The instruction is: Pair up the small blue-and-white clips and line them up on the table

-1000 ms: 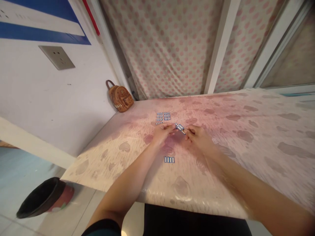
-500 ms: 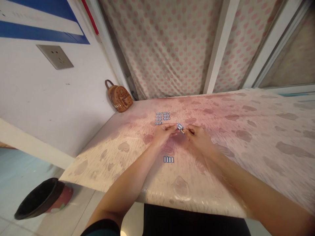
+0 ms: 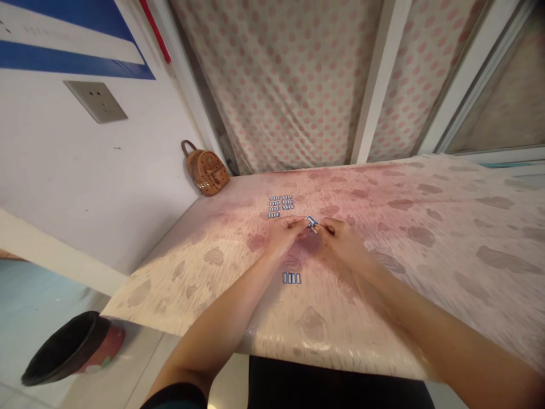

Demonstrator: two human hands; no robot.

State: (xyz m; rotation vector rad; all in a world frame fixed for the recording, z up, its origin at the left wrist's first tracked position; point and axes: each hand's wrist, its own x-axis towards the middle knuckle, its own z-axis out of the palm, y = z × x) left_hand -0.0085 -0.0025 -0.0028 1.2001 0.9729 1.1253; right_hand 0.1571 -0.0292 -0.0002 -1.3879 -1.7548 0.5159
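While both hands meet over the worktop (image 3: 451, 295), the left hand (image 3: 281, 234) has thumb and fingers closed on the left end of some small white-and-blue pieces (image 3: 312, 221), and the right hand (image 3: 340, 236) pinches them from the opposite end. Count of held pieces: cannot be told, as fingertips cover part of them.

Just beyond the left hand, a cluster of similar pieces (image 3: 275, 209) lies in short rows forming two blocks, side by side, the left block longer toward the person. Nearer the person, between the forearms, a single row of four pieces (image 3: 292, 278) lies well apart from the cluster, upright rectangles set side by side.

Edges: the near edge crosses below the four-piece row, with a strip of cover between; the left edge slants from the wall (image 3: 38, 165) toward the person; the far edge meets the curtain (image 3: 289, 85). To the right of the right hand the surface extends broadly, giving wide lateral room; the left hand has less, though the slanted edge is well apart from it.

Materials: glossy, plastic-looking cover, pinkish to cream, fine streaks and darker blotches; curtain folded cloth with pink dots. At the far left corner, a small brown backpack (image 3: 208, 173), shiny and rounded, leans by the wall. Below the left edge, a round-mouthed dark-lined bin (image 3: 63, 347) stands on pale floor tiles (image 3: 147, 346).
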